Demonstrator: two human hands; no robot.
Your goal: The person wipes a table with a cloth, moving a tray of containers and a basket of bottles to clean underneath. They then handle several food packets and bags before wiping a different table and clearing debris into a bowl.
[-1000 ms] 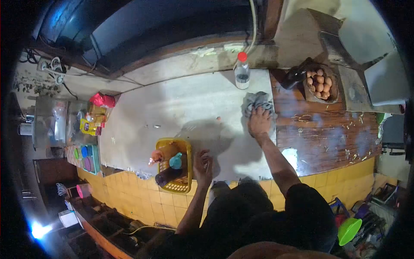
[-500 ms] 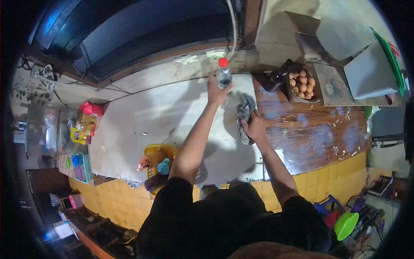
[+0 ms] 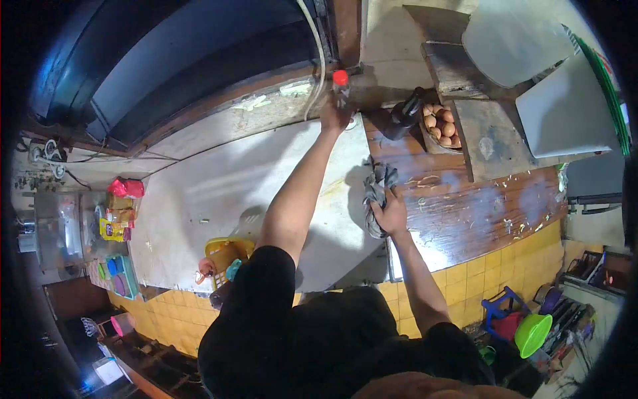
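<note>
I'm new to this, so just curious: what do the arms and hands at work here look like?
They are a person's. The left hand and right hand show no gloves, cables or markings. Short, plain black sleeves leave both forearms bare, with no watch to be seen.

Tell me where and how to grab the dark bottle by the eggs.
Take the dark bottle around its wide body, probably from the near left side: the eggs sit close on its right, and the narrower neck offers less to hold.
</note>
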